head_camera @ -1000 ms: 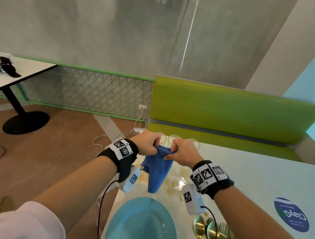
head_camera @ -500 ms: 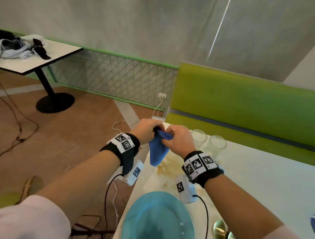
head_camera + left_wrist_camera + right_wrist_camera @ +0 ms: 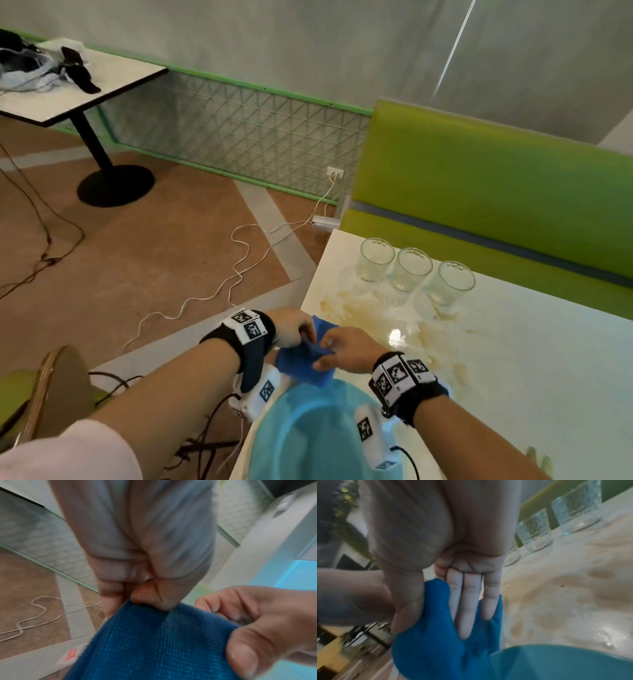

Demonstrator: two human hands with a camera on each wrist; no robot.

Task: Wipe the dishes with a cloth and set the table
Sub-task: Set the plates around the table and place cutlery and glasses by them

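Gripping a blue cloth [image 3: 303, 359] between them, the left hand [image 3: 294, 329] and right hand [image 3: 346, 349] work at the near left corner of the pale surface [image 3: 513, 359], just beyond the rim of a turquoise plate [image 3: 308, 428]. The left hand pinches the cloth's upper edge [image 3: 145, 609] between thumb and curled fingers, as the left wrist view shows. The right hand holds the cloth with its thumb on one face and straight fingers [image 3: 467, 608] laid along the other. The cloth hangs at the surface's left edge, its lower part overlapping the plate's far rim.

Three empty glasses [image 3: 411, 270] stand in a row near the far edge, in front of a green bench [image 3: 479, 192]; smeared brownish stains [image 3: 359, 308] lie between them and the hands. To the right the surface runs open and bare. Left of the edge, brown floor [image 3: 154, 257] carries a white cable [image 3: 239, 260], with a second table [image 3: 85, 89] well apart.
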